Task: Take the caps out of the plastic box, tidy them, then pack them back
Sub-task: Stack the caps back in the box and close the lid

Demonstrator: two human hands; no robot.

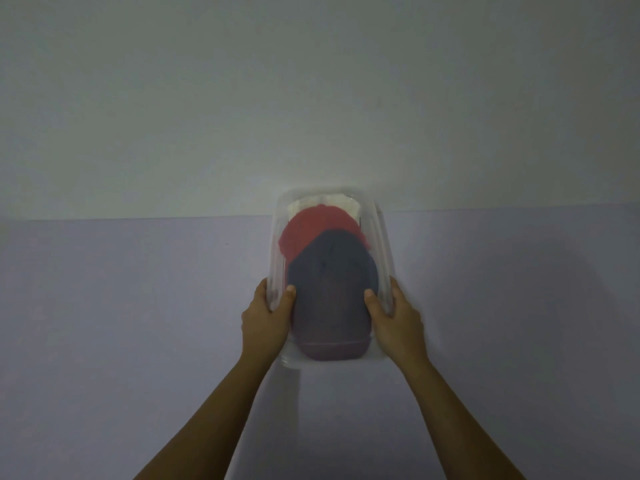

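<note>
A clear plastic box (382,244) lies lengthwise on the pale purple surface, its far end against the wall. Inside, three caps overlap in a row: a dark blue cap (332,282) nearest me, a red cap (311,230) behind it, and a white cap (325,204) at the far end. My left hand (266,317) grips the box's left rim, thumb inside against the blue cap. On the right rim my right hand (394,317) holds the same way, its thumb touching the blue cap's other side.
The pale purple surface (138,323) stretches wide on both sides of the box. A plain white wall (311,98) rises right behind it. The scene is dim.
</note>
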